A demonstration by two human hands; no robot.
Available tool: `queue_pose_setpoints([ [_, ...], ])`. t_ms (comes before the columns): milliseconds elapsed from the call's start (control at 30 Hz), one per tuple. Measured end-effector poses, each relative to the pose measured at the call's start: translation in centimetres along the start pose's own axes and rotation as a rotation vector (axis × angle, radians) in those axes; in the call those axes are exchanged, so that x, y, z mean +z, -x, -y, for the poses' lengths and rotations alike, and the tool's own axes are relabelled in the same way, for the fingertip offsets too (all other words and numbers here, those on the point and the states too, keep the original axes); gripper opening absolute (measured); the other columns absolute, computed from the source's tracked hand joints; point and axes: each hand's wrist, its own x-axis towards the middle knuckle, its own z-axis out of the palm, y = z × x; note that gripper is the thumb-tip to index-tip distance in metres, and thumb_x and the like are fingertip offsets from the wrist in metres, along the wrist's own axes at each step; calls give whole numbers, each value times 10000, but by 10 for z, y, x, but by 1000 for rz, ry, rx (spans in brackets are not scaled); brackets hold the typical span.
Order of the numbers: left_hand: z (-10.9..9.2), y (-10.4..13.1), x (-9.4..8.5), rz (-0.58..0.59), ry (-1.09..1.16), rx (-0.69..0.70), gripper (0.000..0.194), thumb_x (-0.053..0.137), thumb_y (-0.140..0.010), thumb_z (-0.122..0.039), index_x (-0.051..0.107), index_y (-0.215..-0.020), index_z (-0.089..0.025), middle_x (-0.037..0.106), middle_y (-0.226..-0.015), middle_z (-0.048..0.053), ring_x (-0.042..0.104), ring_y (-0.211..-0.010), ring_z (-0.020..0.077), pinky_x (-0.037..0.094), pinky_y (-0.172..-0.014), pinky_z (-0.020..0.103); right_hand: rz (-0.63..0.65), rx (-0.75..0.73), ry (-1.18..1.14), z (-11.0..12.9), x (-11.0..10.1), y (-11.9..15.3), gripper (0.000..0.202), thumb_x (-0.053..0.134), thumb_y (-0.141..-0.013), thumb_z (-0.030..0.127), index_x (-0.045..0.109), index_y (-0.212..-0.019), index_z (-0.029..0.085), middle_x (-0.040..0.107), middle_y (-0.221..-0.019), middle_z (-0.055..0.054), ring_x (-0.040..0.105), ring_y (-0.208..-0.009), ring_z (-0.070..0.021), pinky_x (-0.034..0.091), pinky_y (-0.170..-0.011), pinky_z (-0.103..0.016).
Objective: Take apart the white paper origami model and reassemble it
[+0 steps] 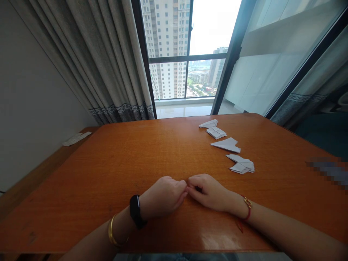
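Observation:
My left hand (164,195) rests on the wooden table (122,159) with its fingers curled closed, and no object shows in it. Against its fingertips lie those of my right hand (209,192), also curled, with a small gap between thumb and forefinger and nothing visible there. Nearest to my right hand, just beyond it, lies a folded white paper shape (243,165) with pointed ends. Behind that are a paper plane (227,144), a square folded paper (216,132) and a smaller paper plane (209,124), in a slanting row.
Flat pale papers (77,139) lie on a lower ledge at the left by the wall. A grey curtain (108,61) and a glass window (187,78) stand past the table's far edge. A blurred patch (330,172) covers something at the right edge.

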Motion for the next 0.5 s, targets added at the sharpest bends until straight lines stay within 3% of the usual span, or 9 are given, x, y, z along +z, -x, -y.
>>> queue_pose_setpoints([
  [500,1,-1,0,-35,3,22,206,336,-974,-244,489,-844,-195,640,-790,10,599,-688,185,388,-636,319,2,21,-39,-1,0,1,278,497,-869,251,434,-608,178,508,-591,22,407,-546,-90,289,-548,-222],
])
